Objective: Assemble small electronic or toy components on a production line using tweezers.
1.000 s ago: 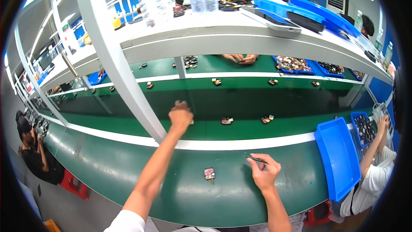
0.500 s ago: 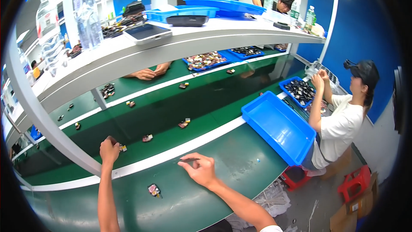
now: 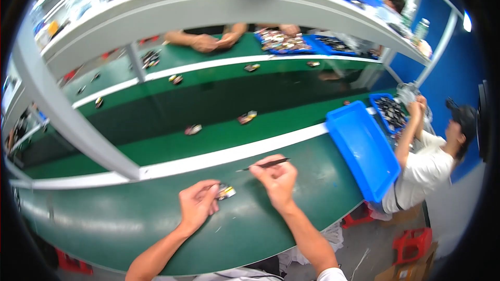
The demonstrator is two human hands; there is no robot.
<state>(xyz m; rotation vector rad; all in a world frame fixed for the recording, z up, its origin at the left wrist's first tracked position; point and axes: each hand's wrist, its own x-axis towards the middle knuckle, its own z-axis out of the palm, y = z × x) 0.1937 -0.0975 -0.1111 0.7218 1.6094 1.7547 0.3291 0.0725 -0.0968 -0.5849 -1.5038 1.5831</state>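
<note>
Over the near green bench, my left hand (image 3: 198, 203) pinches a small electronic part (image 3: 226, 192) with black, yellow and white on it at the fingertips. The fingers hide some of the part, and I cannot tell whether it is more than one piece. To its right, my right hand (image 3: 277, 179) grips dark, slim tweezers (image 3: 273, 163), the thin tip pointing left, apart from the part. Beyond the white rail (image 3: 239, 152), similar small parts (image 3: 247, 117) lie on the green conveyor belt (image 3: 125, 148).
A blue tray (image 3: 363, 151) stands on the bench at the right, near a co-worker (image 3: 429, 164) in a white shirt. A smaller blue tray (image 3: 390, 113) holds dark parts. A white shelf (image 3: 208, 2) spans above the belt, on a slanting post (image 3: 70, 93). Another person's hands (image 3: 213, 43) rest across the belt.
My left hand has come back from the belt to the bench, bringing a part with it. My right hand still holds the tweezers, and the two hands are closer together. The view has tilted down.
</note>
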